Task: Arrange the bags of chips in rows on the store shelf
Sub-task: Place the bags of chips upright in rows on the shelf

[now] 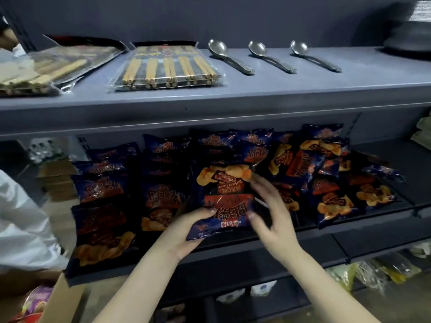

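A dark blue chip bag (225,201) with orange chips printed on it is held upside-down over the front of the dark middle shelf (373,236). My left hand (186,231) grips its near corner from below, thumb on top. Along the bag's right edge lies my right hand (270,210), its thumb pressed on the bag's front and its fingers stretched up the side. Two rows of the same bags (102,190) lie overlapped at the left of the shelf. A loose pile of bags (326,173) fills the right.
The grey upper shelf (279,89) carries packs of chopsticks (168,68) and three metal spoons (228,57). A cardboard box (53,304) with colourful packets stands at the lower left, beside a white bag (21,224). More packets (373,271) lie on the lowest shelf at right.
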`<state>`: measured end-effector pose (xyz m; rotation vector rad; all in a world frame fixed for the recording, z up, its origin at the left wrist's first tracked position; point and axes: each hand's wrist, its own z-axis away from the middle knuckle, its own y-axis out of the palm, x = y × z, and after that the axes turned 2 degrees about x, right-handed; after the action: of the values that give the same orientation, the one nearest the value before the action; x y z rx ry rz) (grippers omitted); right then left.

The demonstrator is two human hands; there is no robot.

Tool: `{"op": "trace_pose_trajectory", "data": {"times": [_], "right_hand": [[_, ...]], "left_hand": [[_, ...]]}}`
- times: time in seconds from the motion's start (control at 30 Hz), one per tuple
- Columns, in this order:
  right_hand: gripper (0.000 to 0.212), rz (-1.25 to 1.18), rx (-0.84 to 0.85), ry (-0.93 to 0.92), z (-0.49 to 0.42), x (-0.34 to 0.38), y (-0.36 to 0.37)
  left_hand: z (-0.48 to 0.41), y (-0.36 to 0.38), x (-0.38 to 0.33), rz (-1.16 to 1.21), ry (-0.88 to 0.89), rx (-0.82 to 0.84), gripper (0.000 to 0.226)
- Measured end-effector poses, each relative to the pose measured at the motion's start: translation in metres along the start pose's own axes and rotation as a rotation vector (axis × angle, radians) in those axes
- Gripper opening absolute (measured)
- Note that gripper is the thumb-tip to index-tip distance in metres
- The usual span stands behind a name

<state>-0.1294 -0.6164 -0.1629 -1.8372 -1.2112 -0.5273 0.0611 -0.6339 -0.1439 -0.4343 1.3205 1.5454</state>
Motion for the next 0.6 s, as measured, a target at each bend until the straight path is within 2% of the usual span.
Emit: {"op": "trace_pose_trajectory", "data": {"times": [0.03,0.1,0.13,0.23,0.33,0.4,0.43,0.5,0.6], "right_hand": [[0.054,-0.123,-0.021,0.112,-0.006,0.001,-0.003],[0.064,-0.386,-0.008,0.316,-0.017,0.0,-0.007],[0.069,-0.461,-0.005,0.359,-0.02,-0.002,-0.008],[0.073,-0.371,0.118,0.408,-0.025,-0.003,-0.02],[0.06,-0.285,0.415,0.586,-0.029,0.002,-0.035],[0.058,-0.289,0.545,0.721,-0.026,0.003,-0.039],[0.06,-0.304,0.555,0.76,-0.023,0.0,-0.039],[0.06,-0.377,0.481,0.784,-0.02,-0.003,-0.039],[0.048,-0.686,0.243,0.762,-0.023,-0.004,-0.038]], "left_hand": [[0.002,0.001,-0.001,0.008,-0.032,-0.007,0.009],[0.001,-0.002,-0.002,-0.042,-0.085,0.017,0.013],[0.001,-0.005,-0.001,-0.099,-0.107,0.046,0.009],[0.004,-0.012,-0.006,-0.307,-0.242,0.133,0.021],[0.006,-0.017,-0.012,-0.485,-0.337,0.217,0.033],[0.009,-0.017,-0.02,-0.557,-0.357,0.252,0.025],[0.013,-0.016,-0.025,-0.566,-0.354,0.267,0.025],[0.014,-0.02,-0.034,-0.444,-0.276,0.301,0.046],[0.006,-0.028,-0.036,-0.084,0.0,0.314,0.084]]}}
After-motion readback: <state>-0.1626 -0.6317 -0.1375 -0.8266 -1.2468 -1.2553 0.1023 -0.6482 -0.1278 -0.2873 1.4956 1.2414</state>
